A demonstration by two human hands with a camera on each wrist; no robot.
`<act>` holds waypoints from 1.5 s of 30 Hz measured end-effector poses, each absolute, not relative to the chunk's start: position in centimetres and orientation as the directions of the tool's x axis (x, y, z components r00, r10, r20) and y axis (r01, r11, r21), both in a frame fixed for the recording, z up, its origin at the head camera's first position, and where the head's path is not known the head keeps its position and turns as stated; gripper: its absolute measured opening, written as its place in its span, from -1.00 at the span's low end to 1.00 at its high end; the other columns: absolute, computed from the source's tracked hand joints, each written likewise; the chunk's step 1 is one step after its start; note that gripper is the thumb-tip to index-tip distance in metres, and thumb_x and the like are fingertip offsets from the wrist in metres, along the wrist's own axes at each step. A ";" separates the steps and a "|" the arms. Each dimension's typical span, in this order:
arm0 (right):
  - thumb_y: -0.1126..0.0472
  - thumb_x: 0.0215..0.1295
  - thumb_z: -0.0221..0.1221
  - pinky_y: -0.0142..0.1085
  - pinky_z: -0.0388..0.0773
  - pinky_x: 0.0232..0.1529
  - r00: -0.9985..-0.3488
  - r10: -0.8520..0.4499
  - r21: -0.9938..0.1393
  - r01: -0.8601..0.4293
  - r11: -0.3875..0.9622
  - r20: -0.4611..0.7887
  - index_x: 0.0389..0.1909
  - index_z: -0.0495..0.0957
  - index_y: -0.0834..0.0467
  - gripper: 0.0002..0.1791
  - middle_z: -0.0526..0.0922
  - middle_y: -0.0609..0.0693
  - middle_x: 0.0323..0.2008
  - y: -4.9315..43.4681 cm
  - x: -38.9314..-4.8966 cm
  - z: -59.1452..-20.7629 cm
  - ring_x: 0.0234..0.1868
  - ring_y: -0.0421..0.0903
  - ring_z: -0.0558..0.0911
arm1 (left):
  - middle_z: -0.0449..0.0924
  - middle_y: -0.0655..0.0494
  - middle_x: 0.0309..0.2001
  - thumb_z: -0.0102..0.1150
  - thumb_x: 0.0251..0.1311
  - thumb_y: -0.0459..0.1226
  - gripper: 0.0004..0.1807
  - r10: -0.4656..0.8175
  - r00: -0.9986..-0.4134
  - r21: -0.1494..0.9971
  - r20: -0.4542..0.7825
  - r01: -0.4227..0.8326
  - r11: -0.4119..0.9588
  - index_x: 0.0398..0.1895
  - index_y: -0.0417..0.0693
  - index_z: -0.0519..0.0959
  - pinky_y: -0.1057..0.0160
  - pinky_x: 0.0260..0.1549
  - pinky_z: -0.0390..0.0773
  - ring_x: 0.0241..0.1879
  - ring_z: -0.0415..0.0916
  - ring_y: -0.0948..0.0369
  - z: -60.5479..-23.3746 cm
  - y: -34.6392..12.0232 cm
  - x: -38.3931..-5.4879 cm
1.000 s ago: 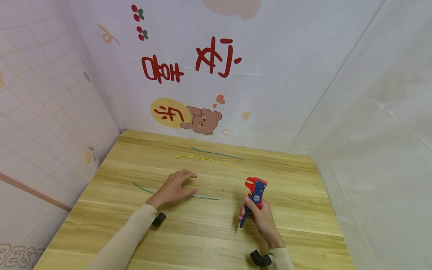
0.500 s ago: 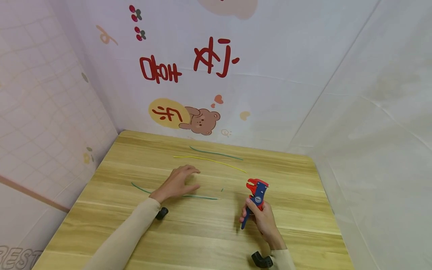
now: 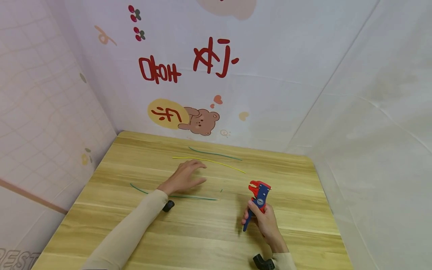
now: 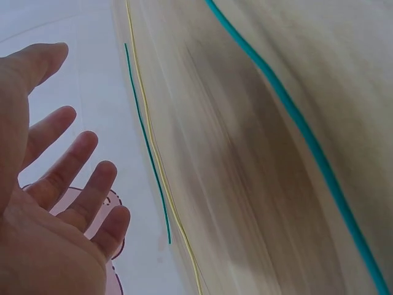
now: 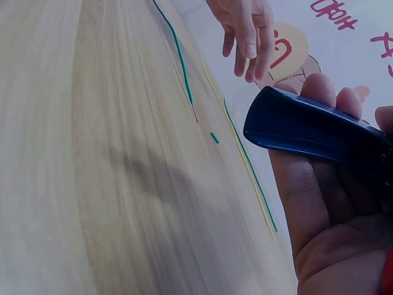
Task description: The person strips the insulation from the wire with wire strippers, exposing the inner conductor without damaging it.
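In the head view my left hand (image 3: 183, 176) hovers over the table with fingers spread and nothing held, near the yellow wire (image 3: 221, 163). Under that forearm and wrist runs a green wire (image 3: 195, 197); the right wrist view shows bare copper (image 5: 196, 113) at its end. Beyond the yellow wire lies a second, shorter green wire (image 3: 216, 153). My right hand (image 3: 266, 221) grips a red-and-blue wire stripper (image 3: 261, 195) by its handles, head pointing away from me. A small cut piece of green insulation (image 3: 221, 190) rests between the hands.
The wood-grain table (image 3: 202, 240) meets a white printed backdrop (image 3: 270, 93) along its far edge, with further white sheets at the left and right. Black wrist mounts (image 3: 264, 262) sit by both sleeves.
My left hand has moved away from the near green wire, forward and right toward the yellow wire. The right hand, with the wire stripper, has shifted slightly right and nearer.
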State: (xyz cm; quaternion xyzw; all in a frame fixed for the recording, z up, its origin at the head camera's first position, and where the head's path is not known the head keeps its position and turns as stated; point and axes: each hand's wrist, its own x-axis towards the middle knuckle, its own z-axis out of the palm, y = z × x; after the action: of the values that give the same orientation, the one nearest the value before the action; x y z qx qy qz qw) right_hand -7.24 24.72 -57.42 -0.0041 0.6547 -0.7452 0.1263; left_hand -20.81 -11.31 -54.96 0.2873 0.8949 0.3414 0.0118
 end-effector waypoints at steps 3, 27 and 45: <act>0.03 0.83 0.11 -0.07 0.89 -0.15 -0.969 -0.180 -0.976 0.191 -0.108 -0.170 -0.09 0.50 0.34 -0.60 0.75 -0.07 -0.45 24.9 -7.1 -57.5 -0.44 -0.09 0.84 | 0.66 -0.07 0.45 0.48 0.52 -0.06 -0.46 0.527 -0.832 0.613 0.171 0.509 0.604 0.44 -0.03 0.67 -0.37 0.45 0.44 0.46 0.57 -0.16 -55.0 -10.8 -21.3; 0.04 0.85 0.08 -0.03 0.90 -0.15 -0.967 -0.179 -0.975 0.199 -0.101 -0.179 -0.06 0.49 0.41 -0.56 0.75 -0.06 -0.43 25.7 -6.7 -57.5 -0.42 -0.09 0.86 | 0.61 -0.11 0.52 0.42 0.57 -0.09 -0.48 0.569 -0.807 0.595 0.161 0.539 0.596 0.47 -0.06 0.65 -0.33 0.57 0.39 0.56 0.50 -0.15 -54.6 -6.9 -24.1; 0.08 0.85 0.08 -0.02 0.90 -0.20 -0.970 -0.172 -0.974 0.193 -0.115 -0.172 -0.05 0.45 0.47 -0.56 0.74 -0.06 -0.45 25.8 -6.7 -57.4 -0.44 -0.09 0.84 | 0.63 -0.08 0.46 0.40 0.58 -0.07 -0.48 0.576 -0.809 0.581 0.115 0.525 0.622 0.49 -0.01 0.66 -0.29 0.53 0.45 0.46 0.56 -0.14 -54.3 -4.1 -26.3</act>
State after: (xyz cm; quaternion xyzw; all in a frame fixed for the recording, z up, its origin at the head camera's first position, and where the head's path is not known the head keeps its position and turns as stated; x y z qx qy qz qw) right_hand -6.67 25.79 -57.39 0.0081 0.6539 -0.7465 0.1225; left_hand -26.26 -4.12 -54.29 0.3060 0.8995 0.3091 0.0412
